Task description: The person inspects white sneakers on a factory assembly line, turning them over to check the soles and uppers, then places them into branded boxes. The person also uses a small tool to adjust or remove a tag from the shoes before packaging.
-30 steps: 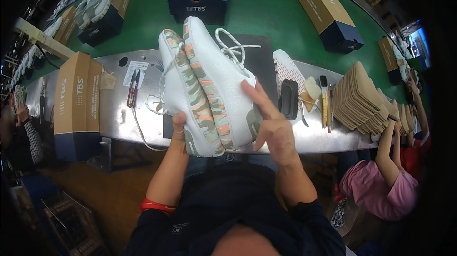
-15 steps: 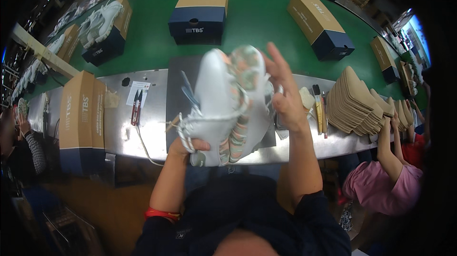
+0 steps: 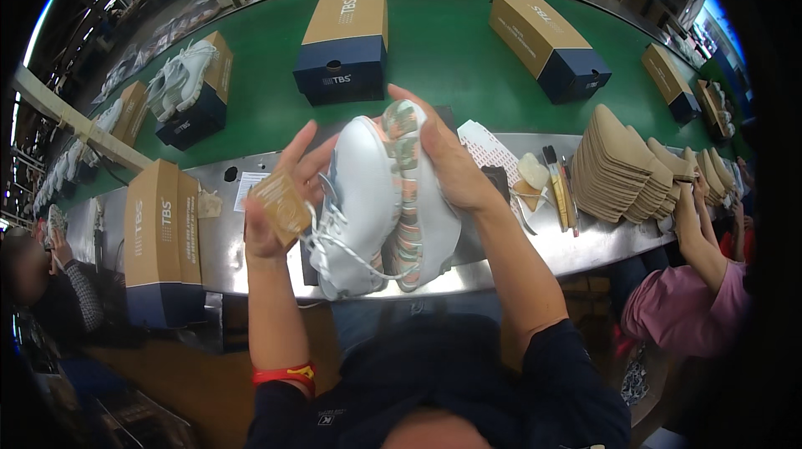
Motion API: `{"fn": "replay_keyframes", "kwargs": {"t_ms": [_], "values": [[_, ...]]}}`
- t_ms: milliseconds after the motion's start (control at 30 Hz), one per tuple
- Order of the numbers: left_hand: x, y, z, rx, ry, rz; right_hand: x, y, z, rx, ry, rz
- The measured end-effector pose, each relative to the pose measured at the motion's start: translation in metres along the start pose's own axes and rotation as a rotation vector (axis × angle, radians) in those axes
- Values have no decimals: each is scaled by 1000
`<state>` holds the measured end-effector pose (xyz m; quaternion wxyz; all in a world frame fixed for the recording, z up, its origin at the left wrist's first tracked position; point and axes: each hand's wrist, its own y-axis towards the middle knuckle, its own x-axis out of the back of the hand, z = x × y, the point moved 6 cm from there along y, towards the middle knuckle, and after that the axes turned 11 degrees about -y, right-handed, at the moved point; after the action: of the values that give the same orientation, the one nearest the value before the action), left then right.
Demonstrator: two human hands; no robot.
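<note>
A pair of white sneakers, with soles patterned in green and orange, is held sole to sole above the bench. My right hand grips the pair from the right, its palm along the right shoe and its fingers over the far end. My left hand is off the shoes, its fingers stretched apart. A brown cardboard hang tag lies against its palm and thumb, tied to the laces of the left shoe by a cord. Whether the thumb presses the tag is hard to make out.
A tall brown-and-blue shoebox stands at left on the metal bench. Stacked brown cardboard inserts, markers and a perforated white sheet are at right. More shoeboxes sit on the green belt. Co-workers are at both sides.
My left hand has let go of the left shoe and moved left to the hang tag. My right hand, raised with fingers spread before, now clasps the pair. The perforated sheet has come into view.
</note>
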<state>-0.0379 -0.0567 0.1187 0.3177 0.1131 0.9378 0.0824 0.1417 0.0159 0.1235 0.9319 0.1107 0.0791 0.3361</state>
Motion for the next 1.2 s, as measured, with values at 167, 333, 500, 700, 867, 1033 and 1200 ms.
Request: {"fn": "replay_keyframes", "kwargs": {"t_ms": [167, 333, 500, 700, 867, 1033, 1200], "values": [[-24, 25, -20, 2, 445, 120, -19, 7, 7, 16, -101, -36], [-35, 26, -27, -33, 517, 122, -17, 6, 11, 39, -117, -42], [-47, 12, -48, -237, 698, -29, -11, 1, 24, 37, -69, -136], [-64, 1, -70, -422, 1127, -295, 5, -13, 76, 141, -579, -365], [-64, 6, -68, -404, 1200, -263, 3, -17, 76, 61, -482, -127], [-41, 4, -61, -172, 701, -135, 14, -19, 53, 82, -297, -83], [-11, 7, -32, -328, 335, -138, 18, -10, 11, 147, -114, -286]]}}
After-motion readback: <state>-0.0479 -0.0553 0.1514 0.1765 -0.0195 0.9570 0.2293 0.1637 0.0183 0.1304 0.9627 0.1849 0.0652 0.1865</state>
